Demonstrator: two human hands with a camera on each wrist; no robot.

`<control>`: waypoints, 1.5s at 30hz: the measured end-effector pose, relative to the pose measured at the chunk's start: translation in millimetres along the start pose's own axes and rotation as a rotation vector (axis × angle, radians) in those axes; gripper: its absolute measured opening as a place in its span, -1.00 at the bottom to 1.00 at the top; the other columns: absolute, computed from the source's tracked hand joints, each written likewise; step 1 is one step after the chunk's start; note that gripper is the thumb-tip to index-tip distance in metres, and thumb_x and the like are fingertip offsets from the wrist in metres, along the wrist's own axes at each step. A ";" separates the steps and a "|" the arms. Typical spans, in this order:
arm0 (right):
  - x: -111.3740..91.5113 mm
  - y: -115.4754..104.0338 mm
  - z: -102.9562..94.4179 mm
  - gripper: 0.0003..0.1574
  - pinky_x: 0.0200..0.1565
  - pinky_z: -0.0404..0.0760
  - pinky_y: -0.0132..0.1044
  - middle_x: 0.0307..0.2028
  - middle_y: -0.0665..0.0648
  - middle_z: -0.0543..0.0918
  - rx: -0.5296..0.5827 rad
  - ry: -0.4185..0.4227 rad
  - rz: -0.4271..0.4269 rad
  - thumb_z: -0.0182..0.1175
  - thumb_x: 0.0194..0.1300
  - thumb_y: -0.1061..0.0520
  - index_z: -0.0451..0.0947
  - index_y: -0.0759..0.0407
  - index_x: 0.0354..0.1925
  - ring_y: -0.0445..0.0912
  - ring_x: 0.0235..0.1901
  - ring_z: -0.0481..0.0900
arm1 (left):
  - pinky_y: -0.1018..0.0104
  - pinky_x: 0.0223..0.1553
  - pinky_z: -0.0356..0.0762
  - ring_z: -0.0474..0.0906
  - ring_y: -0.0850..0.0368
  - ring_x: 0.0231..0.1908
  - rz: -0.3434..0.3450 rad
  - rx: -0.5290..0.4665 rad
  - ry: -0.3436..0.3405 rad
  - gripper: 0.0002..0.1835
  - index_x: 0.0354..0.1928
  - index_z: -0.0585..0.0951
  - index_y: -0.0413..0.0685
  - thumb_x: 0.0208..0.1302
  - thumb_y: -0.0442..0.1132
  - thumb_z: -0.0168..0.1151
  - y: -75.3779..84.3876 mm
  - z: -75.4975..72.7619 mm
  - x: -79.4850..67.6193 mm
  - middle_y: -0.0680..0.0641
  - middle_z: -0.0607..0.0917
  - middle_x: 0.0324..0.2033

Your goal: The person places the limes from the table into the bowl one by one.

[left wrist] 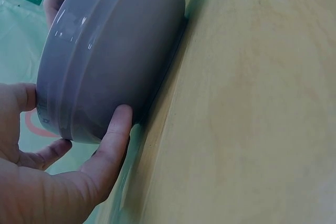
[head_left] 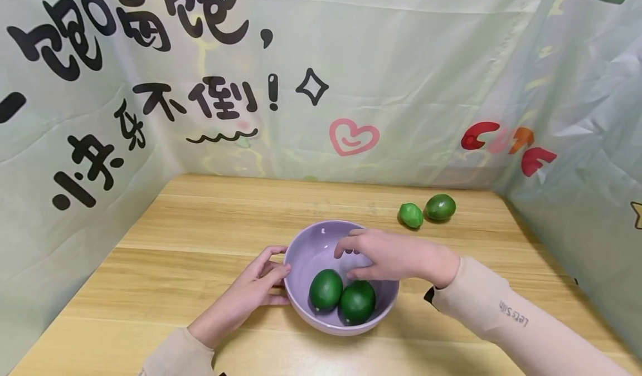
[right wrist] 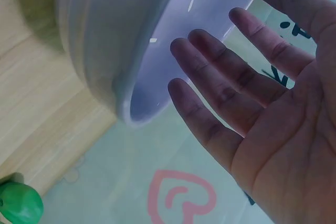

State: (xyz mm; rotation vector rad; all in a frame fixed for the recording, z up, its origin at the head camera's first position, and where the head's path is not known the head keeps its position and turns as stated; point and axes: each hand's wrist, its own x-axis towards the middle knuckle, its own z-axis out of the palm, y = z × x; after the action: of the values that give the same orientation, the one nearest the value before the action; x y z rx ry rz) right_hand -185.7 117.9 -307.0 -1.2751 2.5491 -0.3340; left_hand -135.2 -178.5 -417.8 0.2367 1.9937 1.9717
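Observation:
A purple bowl (head_left: 311, 242) stands on the table, with two dark green fruits in it, one at the left (head_left: 326, 290) and the other (head_left: 358, 302) beside it. My left hand (head_left: 253, 284) holds the bowl by its left side. Seen from the left wrist, one fingertip of that hand (left wrist: 79, 182) lies on the bowl's outer wall and another is at its rim. Above the bowl's inside hovers my right hand (head_left: 386, 253), fingers spread and slightly bent. Its palm and fingers (right wrist: 226, 87) hold nothing in the right wrist view.
Toward the back right of the wooden table (head_left: 225, 209) lie a small bright green lime-like fruit (head_left: 411, 215) and a larger dark green oval fruit (head_left: 441, 207), close together. Printed cloth walls (head_left: 401, 86) rise behind the table and on both sides.

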 end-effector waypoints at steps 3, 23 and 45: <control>0.7 4.9 -3.4 -0.65 0.07 0.77 -0.17 0.02 0.13 0.71 0.014 0.016 -0.010 0.41 0.45 0.10 0.65 0.11 0.14 0.00 -0.01 0.68 | -0.02 0.10 0.86 0.71 -0.07 0.06 0.002 0.001 -0.001 -0.39 0.58 0.26 -0.04 0.65 -0.07 0.17 0.0 -0.4 -0.1 -0.43 0.57 0.25; -3.0 35.3 -20.9 -0.62 0.16 0.77 -0.07 0.09 0.09 0.72 0.031 0.076 0.096 0.39 0.46 0.08 0.68 0.08 0.20 0.00 0.07 0.70 | -0.03 0.11 0.86 0.71 -0.06 0.05 -0.006 -0.003 0.002 -0.40 0.58 0.27 -0.04 0.65 -0.07 0.17 -0.4 -0.5 -0.1 -0.43 0.56 0.27; -15.9 109.8 -31.0 -0.40 0.24 0.69 0.23 0.30 0.31 0.60 0.016 0.121 0.318 0.44 0.41 0.01 0.57 0.13 0.33 0.17 0.13 0.65 | -0.04 0.14 0.85 0.71 -0.08 0.11 -0.015 -0.028 -0.009 -0.38 0.59 0.24 -0.04 0.65 -0.07 0.17 -0.2 -0.4 0.3 -0.43 0.55 0.29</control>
State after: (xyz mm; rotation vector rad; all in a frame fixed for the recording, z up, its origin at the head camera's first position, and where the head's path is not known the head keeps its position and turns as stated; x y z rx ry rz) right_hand -268.7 197.6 -311.1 -0.8460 2.7877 -0.3715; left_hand -135.5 -178.8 -418.1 0.2232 1.9553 1.9843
